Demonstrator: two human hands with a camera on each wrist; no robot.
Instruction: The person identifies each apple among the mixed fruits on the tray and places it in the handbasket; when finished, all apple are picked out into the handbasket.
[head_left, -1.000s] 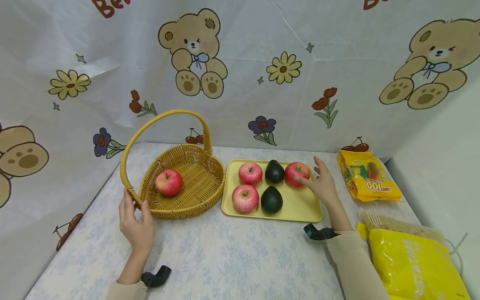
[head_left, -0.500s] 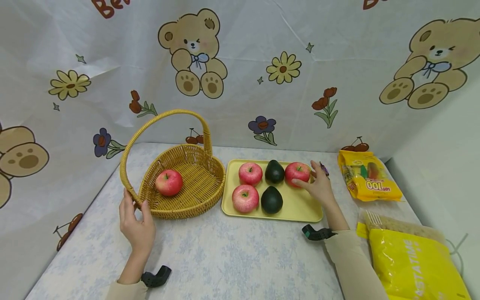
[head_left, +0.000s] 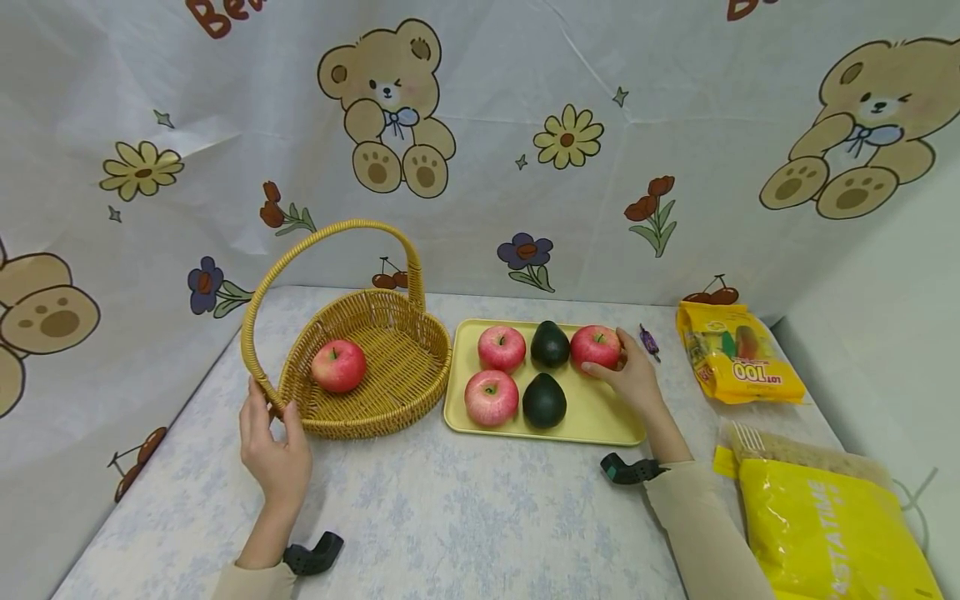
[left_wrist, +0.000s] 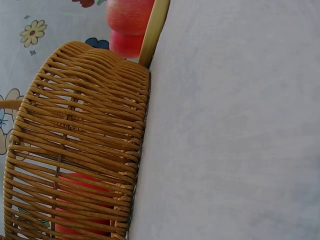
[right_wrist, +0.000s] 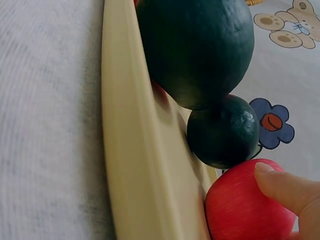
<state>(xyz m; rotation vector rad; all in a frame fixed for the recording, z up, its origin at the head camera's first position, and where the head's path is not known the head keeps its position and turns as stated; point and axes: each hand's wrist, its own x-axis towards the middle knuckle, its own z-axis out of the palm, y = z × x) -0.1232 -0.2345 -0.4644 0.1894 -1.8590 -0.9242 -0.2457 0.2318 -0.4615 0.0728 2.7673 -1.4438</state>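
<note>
A round wicker basket [head_left: 375, 427] with a tall arched handle stands on the left, a red apple [head_left: 339, 366] inside it. My left hand [head_left: 276, 454] holds the basket at the foot of its handle, fingers outside and thumb at the rim. The left wrist view shows the basket's woven side [left_wrist: 75, 125] but not the hand. To the right lies a yellow tray [head_left: 600, 417] with three apples and two dark green avocados [head_left: 544, 401]. My right hand [head_left: 633, 375] grips the tray's back-right apple [head_left: 595, 347]; its thumb [right_wrist: 285, 187] presses that apple in the right wrist view.
A small purple-wrapped item [head_left: 649, 342] lies right of the tray. Beyond it are a yellow snack packet [head_left: 738, 354] and, nearer, a large yellow bag [head_left: 832, 525]. A printed cloth [head_left: 480, 108] hangs behind the table.
My right hand has moved left and closed its fingers and thumb around the back-right apple, uncovering the purple-wrapped item. My left hand and the basket have stayed in place.
</note>
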